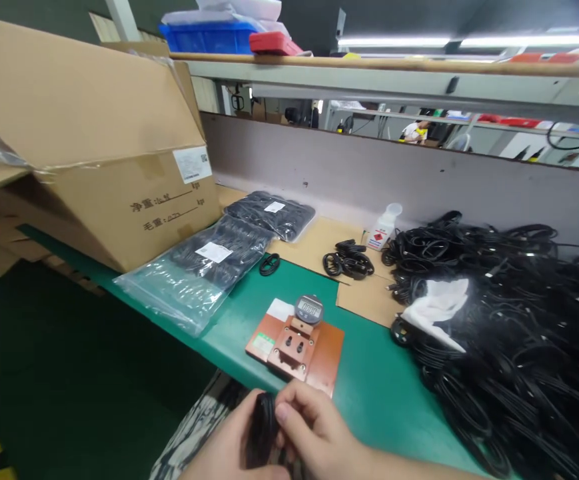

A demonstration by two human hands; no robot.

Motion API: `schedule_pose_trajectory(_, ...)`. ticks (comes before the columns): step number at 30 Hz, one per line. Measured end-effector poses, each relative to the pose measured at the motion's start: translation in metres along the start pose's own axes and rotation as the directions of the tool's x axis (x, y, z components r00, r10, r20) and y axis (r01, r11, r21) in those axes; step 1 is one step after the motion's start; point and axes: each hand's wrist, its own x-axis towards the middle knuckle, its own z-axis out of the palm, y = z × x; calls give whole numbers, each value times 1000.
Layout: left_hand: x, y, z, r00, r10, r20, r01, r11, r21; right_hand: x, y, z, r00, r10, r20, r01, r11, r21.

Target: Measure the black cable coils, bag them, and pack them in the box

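Observation:
At the bottom of the view both hands hold one coiled black cable (265,427) just off the front edge of the green bench mat (369,387). My left hand (229,447) cups the coil from the left. Fingers of my right hand (314,427) pinch it from the right. Directly beyond the hands sits a brown test fixture (296,347) with a round digital gauge (309,309) on top.
A large heap of loose black cables (519,320) with a white cloth (439,303) fills the right side. Bagged cables (204,267) and an open cardboard box (94,167) lie left. Small cable coils (349,260) and a white bottle (384,227) stand near the back wall.

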Motion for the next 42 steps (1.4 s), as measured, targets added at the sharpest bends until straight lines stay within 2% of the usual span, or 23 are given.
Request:
schedule_pose_trajectory(3, 2, -2, 5, 998, 55, -28, -47, 972, 230, -4, -6, 1, 999, -43, -15, 42, 999, -29)
schedule_pose_trajectory(6, -2, -3, 4, 992, 127, -11, -116, 940, 322, -6, -12, 1, 999, -46, -2, 46, 999, -20)
schedule_pose_trajectory(9, -7, -5, 2, 977, 213, 24, -211, 937, 278, -7, -11, 1, 1000, -17, 13, 17, 1000, 13)
schedule_pose_trajectory(11, -9, -6, 4, 962, 272, 6, -266, 935, 232, -8, -6, 0, 1000, -9, 16, 9, 999, 31)
schedule_pose_trajectory(15, -6, -12, 11, 923, 346, -166, -291, 913, 286, -8, 2, -1, 1000, -28, 5, 28, 996, 83)
schedule_pose_trajectory(17, -4, -14, 13, 924, 326, -200, -255, 914, 315, -7, 2, -1, 999, -42, -3, 42, 994, 98)
schedule_pose_trajectory(21, -2, -10, 13, 958, 232, -167, -184, 947, 264, -8, 0, 0, 999, -38, -11, 39, 997, 74)
schedule_pose_trajectory(26, -1, -3, 14, 942, 287, -174, -244, 942, 232, -10, -3, 1, 1000, -27, 7, 27, 999, 35)
schedule_pose_trajectory(29, -3, -8, 8, 961, 267, -73, -261, 962, 78, -10, -3, 0, 1000, -16, 24, 16, 999, 30)
schedule_pose_trajectory(32, -4, -12, -1, 982, 179, 67, -154, 950, -273, -10, -3, -1, 1000, -5, 24, 4, 999, 32)
schedule_pose_trajectory(35, -4, -10, -7, 988, 53, 146, 31, 855, -517, -9, -4, -1, 999, -7, 45, 4, 998, 61)
schedule_pose_trajectory(38, -5, -11, -9, 984, -78, 160, 152, 834, -530, -7, -4, -1, 998, -19, 62, 14, 997, 81)
schedule_pose_trajectory(42, -4, -21, -8, 952, -248, 178, 305, 811, -500, -7, -4, -2, 998, -49, 28, 49, 998, 25)
